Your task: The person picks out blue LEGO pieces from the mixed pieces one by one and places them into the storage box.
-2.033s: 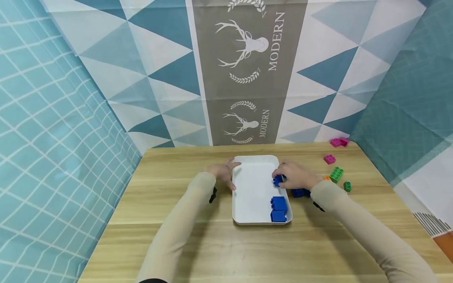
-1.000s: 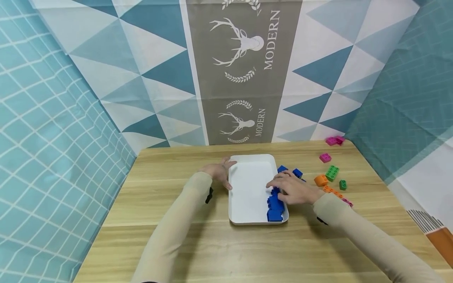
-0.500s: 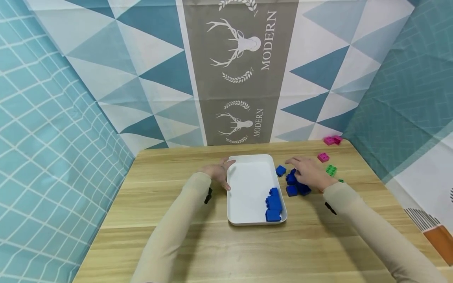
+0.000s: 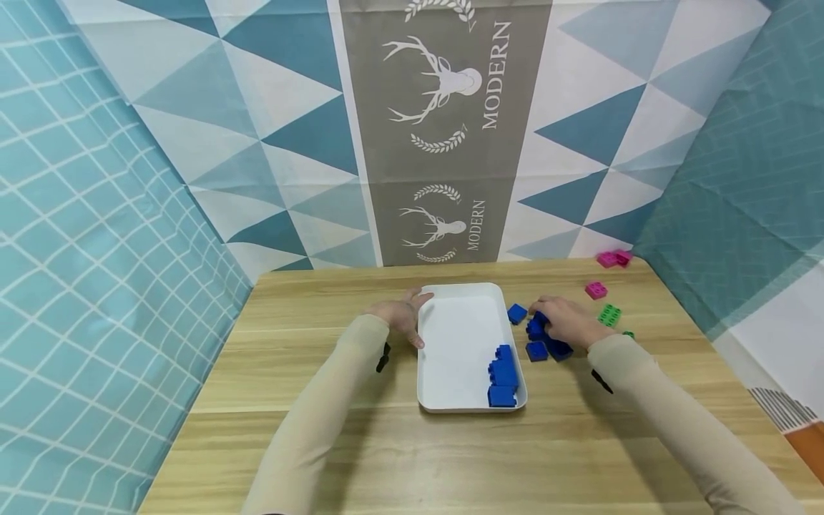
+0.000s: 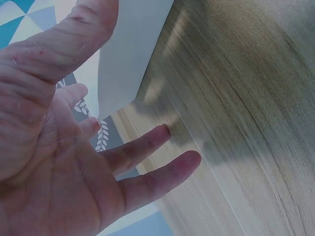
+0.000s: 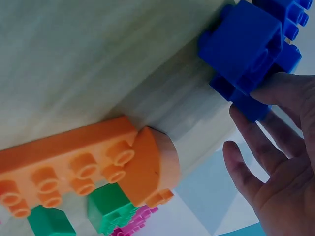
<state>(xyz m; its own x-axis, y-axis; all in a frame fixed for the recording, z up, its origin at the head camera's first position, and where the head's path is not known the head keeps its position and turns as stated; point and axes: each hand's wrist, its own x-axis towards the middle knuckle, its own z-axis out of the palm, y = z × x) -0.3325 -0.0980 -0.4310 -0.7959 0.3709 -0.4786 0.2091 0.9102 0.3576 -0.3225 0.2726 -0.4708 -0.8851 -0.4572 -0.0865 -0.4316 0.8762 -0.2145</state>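
A shallow white tray (image 4: 453, 336) stands mid-table, with three blue toy bricks (image 4: 503, 372) lined up along its right side. My left hand (image 4: 400, 317) rests at the tray's left rim, fingers spread; the left wrist view shows the palm (image 5: 64, 182) holding nothing. Right of the tray, my right hand (image 4: 563, 320) pinches a blue toy brick (image 6: 250, 105) between thumb and fingers, within a cluster of blue bricks. One big blue brick (image 6: 241, 44) covers part of it in the right wrist view. Loose blue bricks (image 4: 517, 314) lie between that hand and the tray.
Orange bricks (image 6: 74, 152) lie beyond the right hand, mostly hidden by it in the head view. Green bricks (image 4: 609, 315) and pink bricks (image 4: 596, 290) are spread toward the table's back right corner. Patterned cloth (image 4: 296, 121) hangs behind the table (image 4: 309, 343).
My right hand has set a blue brick in the tray, let go, moved right to the loose blue bricks and taken hold of one. The left hand has stayed at the tray's rim.
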